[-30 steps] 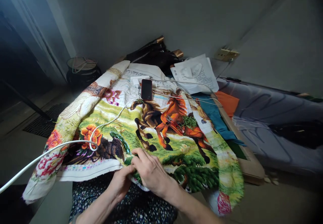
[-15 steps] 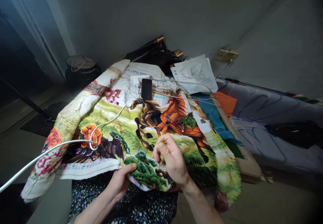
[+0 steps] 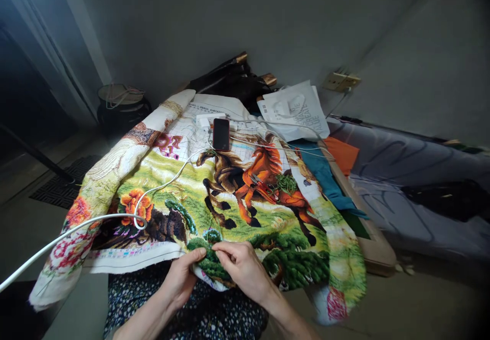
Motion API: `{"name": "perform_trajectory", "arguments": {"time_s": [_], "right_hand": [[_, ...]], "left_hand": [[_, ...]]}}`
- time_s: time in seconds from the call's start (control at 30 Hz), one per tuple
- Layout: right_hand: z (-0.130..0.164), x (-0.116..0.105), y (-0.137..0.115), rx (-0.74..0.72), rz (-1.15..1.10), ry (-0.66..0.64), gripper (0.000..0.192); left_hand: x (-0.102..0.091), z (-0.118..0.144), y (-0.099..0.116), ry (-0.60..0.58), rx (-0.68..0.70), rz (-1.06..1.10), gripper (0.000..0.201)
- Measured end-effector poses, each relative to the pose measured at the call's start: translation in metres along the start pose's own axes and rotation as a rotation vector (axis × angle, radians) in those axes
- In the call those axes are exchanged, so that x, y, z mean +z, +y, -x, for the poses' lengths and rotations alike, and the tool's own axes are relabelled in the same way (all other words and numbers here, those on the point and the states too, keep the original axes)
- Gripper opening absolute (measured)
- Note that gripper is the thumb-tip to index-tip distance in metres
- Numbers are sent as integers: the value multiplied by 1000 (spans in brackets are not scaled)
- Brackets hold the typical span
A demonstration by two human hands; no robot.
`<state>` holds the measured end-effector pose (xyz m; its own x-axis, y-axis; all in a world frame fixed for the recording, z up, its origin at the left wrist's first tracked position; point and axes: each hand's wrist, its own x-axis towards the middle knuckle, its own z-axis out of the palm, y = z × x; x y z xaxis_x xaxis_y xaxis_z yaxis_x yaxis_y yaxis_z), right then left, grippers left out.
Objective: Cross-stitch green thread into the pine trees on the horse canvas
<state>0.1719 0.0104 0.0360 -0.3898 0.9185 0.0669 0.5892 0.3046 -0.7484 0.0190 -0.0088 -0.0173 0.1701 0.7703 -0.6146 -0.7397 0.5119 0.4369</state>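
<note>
A large cross-stitch cloth (image 3: 179,187) with running horses, trees and flowers lies spread over my lap and a table. My left hand (image 3: 181,277) pinches its near edge from below, thumb on top of the green tree patch. My right hand (image 3: 241,268) rests on the same patch just right of the left thumb, fingertips pinched together on the cloth; a needle is too small to make out. Small scissors (image 3: 257,183) and a tuft of green thread (image 3: 286,183) lie on the orange horse further up.
A dark phone (image 3: 221,134) and a white charger (image 3: 209,121) sit at the cloth's far end, and a white cable (image 3: 69,233) loops across the left side. White printed bag (image 3: 296,110), teal and orange fabric (image 3: 329,169), wall socket (image 3: 342,81) at right; dark pot (image 3: 120,106) at left.
My right hand rose from the cloth up toward the horses half a second ago, then came back down to the green tree patch beside the left thumb. The left hand stayed on the edge.
</note>
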Motion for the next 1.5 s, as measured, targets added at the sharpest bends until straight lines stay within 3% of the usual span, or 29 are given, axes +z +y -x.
{"name": "perform_trajectory", "arguments": {"time_s": [0.2, 0.5, 0.87, 1.03, 1.23, 1.4, 1.5], "right_hand": [[-1, -1, 0, -18, 28, -11, 26], [1, 3, -6, -107, 322, -19, 23], [-7, -1, 3, -29, 70, 32, 19], [-7, 5, 4, -44, 59, 70, 18], [0, 15, -6, -75, 258, 68, 28], [-5, 23, -22, -99, 530, 56, 18], [-6, 29, -33, -163, 587, 125, 15]], "left_hand": [[0, 0, 0, -26, 3, 7, 17], [3, 1, 0, 0, 9, -3, 21], [2, -2, 1, -8, -18, -12, 18], [3, -1, 0, 7, -13, 6, 19], [5, 2, -1, -10, 2, 6, 19], [5, 4, 1, 16, 58, 12, 12], [5, 8, 4, 68, 71, -61, 5]]}}
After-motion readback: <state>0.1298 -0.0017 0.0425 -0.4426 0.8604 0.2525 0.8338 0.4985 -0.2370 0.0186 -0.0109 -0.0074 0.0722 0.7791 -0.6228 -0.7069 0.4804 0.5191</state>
